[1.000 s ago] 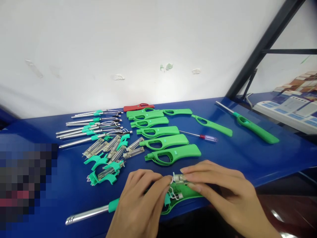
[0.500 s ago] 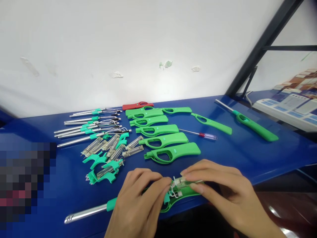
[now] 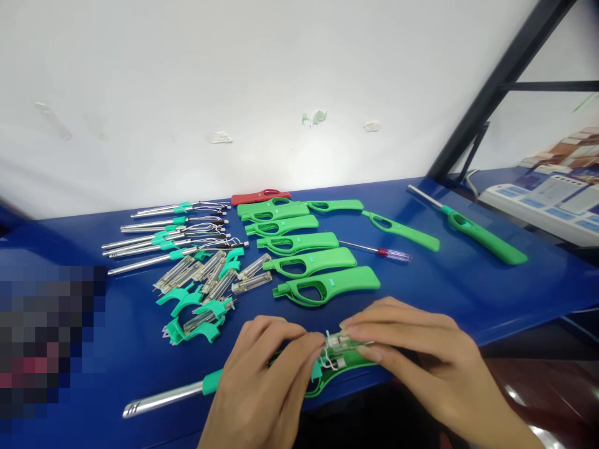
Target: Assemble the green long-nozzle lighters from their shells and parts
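At the near edge of the blue table (image 3: 468,293) lies an open green lighter half-shell (image 3: 344,366) with a long metal nozzle (image 3: 161,399) on a teal collar pointing left. My left hand (image 3: 262,386) presses on the shell's front end, fingers curled over it. My right hand (image 3: 421,362) pinches a clear fuel cartridge (image 3: 344,342) with white wires, holding it over the shell's cavity.
A row of green handle shells (image 3: 322,287) lies behind my hands, with a red shell (image 3: 259,197) at the back. Metal nozzles with wires (image 3: 163,240), clear cartridges and teal triggers (image 3: 206,287) lie left. A screwdriver (image 3: 377,252) and an assembled lighter (image 3: 477,236) lie right.
Both hands stay on the lighter shell; the cartridge in my right hand has sunk slightly lower into the shell. Nothing else on the table has moved.
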The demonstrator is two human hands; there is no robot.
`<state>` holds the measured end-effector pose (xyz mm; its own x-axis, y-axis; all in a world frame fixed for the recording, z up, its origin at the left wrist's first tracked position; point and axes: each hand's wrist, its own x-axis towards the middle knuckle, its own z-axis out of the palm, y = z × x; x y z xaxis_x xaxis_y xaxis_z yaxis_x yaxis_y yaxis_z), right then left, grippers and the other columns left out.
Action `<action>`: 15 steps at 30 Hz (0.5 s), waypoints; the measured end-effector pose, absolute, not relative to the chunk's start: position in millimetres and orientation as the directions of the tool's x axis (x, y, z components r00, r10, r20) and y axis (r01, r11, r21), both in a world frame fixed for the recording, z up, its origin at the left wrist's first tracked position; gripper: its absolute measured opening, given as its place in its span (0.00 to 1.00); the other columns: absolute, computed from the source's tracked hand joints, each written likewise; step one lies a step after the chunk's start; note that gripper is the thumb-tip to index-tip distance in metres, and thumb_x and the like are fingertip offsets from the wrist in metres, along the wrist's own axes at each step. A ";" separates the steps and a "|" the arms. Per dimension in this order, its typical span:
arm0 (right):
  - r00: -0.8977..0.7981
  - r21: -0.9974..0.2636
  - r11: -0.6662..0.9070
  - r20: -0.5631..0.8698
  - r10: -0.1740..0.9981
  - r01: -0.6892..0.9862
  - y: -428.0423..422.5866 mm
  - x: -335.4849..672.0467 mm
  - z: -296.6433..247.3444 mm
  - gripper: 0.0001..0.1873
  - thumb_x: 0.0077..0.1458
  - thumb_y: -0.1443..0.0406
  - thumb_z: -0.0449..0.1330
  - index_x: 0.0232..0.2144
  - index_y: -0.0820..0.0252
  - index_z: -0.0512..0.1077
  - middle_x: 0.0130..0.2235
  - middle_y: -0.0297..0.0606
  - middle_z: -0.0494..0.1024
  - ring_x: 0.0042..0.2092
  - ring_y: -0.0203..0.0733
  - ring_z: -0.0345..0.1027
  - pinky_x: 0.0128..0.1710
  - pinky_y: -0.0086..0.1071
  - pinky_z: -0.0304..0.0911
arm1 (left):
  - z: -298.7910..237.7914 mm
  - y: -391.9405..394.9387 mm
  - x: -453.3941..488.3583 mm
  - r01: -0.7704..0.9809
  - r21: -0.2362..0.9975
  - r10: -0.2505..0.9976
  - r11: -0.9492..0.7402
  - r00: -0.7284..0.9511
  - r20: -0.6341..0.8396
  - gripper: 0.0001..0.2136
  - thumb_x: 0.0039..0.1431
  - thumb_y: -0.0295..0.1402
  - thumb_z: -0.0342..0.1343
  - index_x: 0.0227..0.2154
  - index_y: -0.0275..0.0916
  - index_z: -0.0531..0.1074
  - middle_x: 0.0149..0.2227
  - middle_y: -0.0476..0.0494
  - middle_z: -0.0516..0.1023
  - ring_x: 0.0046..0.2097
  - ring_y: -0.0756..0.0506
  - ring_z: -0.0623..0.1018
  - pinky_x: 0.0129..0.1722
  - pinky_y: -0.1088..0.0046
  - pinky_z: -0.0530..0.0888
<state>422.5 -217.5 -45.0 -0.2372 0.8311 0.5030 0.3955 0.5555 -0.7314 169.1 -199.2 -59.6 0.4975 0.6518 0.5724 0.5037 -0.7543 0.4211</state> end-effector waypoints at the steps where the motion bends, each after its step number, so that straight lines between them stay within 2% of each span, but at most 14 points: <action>1: -0.239 -0.724 0.562 0.510 0.826 0.399 -217.2 422.5 -45.1 0.15 0.68 0.70 0.67 0.51 0.45 0.86 0.47 0.32 0.90 0.46 0.42 0.84 0.46 0.33 0.80 | -59.9 -199.4 169.2 0.502 0.422 0.651 -0.755 0.495 0.575 0.17 0.71 0.17 0.58 0.55 0.42 0.76 0.45 0.45 0.80 0.47 0.45 0.77 0.48 0.65 0.77; 6: -0.247 -0.698 0.589 0.537 0.807 0.408 -216.0 421.0 -45.0 0.17 0.67 0.71 0.67 0.52 0.44 0.86 0.47 0.29 0.91 0.46 0.40 0.84 0.46 0.32 0.80 | -59.9 -199.2 170.9 0.480 0.428 0.639 -0.766 0.496 0.588 0.16 0.70 0.15 0.58 0.54 0.39 0.77 0.45 0.45 0.79 0.46 0.46 0.76 0.48 0.66 0.77; 11: -0.216 -0.712 0.559 0.520 0.826 0.424 -217.8 422.6 -46.3 0.16 0.67 0.70 0.68 0.51 0.43 0.85 0.46 0.28 0.90 0.46 0.40 0.84 0.48 0.32 0.79 | -58.8 -199.2 172.1 0.516 0.394 0.638 -0.761 0.481 0.602 0.16 0.71 0.18 0.59 0.55 0.42 0.75 0.46 0.46 0.81 0.48 0.45 0.77 0.50 0.65 0.76; 15: -0.203 -0.736 0.537 0.500 0.842 0.413 -217.9 425.4 -48.0 0.17 0.68 0.69 0.68 0.51 0.41 0.85 0.47 0.29 0.90 0.47 0.40 0.83 0.47 0.32 0.79 | -58.8 -198.7 171.9 0.521 0.412 0.653 -0.747 0.457 0.605 0.14 0.71 0.19 0.60 0.53 0.42 0.76 0.46 0.49 0.82 0.47 0.46 0.77 0.50 0.66 0.75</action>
<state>425.4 -217.9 -48.0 -0.2034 0.8420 0.4997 0.4129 0.5365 -0.7360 171.9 -198.7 -58.8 0.4566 0.6525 0.6047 0.5214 -0.7470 0.4124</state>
